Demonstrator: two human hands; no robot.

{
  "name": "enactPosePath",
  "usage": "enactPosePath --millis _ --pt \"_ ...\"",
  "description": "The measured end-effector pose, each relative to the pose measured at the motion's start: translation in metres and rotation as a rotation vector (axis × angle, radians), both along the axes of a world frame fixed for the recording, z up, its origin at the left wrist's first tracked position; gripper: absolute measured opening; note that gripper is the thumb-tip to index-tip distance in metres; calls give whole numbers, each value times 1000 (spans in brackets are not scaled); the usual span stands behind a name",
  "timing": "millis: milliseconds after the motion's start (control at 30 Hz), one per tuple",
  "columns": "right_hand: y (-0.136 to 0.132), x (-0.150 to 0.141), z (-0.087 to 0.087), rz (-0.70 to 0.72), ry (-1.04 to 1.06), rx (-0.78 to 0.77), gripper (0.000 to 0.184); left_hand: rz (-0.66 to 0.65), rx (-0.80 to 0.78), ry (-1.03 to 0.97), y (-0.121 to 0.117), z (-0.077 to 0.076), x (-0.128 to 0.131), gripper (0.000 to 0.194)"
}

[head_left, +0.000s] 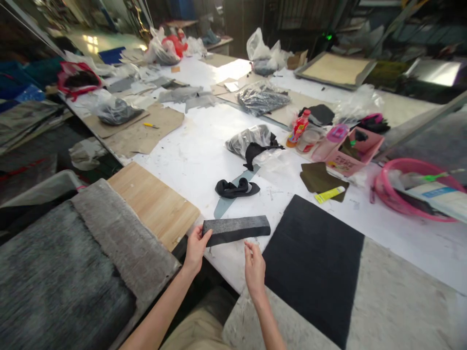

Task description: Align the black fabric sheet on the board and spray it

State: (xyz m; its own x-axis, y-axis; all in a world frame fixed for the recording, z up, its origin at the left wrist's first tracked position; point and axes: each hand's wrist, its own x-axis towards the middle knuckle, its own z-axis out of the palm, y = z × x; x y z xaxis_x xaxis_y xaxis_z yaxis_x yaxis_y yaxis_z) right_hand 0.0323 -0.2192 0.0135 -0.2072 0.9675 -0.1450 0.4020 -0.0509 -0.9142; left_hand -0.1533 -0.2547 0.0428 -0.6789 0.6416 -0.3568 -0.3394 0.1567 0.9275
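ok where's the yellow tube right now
In the head view, the yellow tube lies right of centre, partly on the olive pieces, beyond the black sheet and left of the pink basin.

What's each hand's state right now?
Left hand: closed, holding the grey-black strip by one end.
Right hand: fingers bunched near the strip's lower edge; can't tell if holding anything.

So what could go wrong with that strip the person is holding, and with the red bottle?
The left hand pinches the grey and black strip at one end, so the other end might sag or swing out of line. The right hand is close to its lower edge, but I can't tell if it touches. The red bottle stands upright among other things, so a careless bump could tip it over.
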Motion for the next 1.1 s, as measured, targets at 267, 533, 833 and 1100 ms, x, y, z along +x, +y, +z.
enactPosePath --millis 267,533,833,1100 --pt "29 -18 -12 177 -558 352 33 -218 61 96 67 14 -55 40" --pt "48 -25 -18 318 -798 406 38 -587 -75 -114 101 5 -129 44" --pt "58 -42 -21 332 -854 424 33 -540 -315 384 133 -1 -193 22" --pt "67 -58 -28 279 -894 416 25 -857 -103 1166 176 -10 -91 44"
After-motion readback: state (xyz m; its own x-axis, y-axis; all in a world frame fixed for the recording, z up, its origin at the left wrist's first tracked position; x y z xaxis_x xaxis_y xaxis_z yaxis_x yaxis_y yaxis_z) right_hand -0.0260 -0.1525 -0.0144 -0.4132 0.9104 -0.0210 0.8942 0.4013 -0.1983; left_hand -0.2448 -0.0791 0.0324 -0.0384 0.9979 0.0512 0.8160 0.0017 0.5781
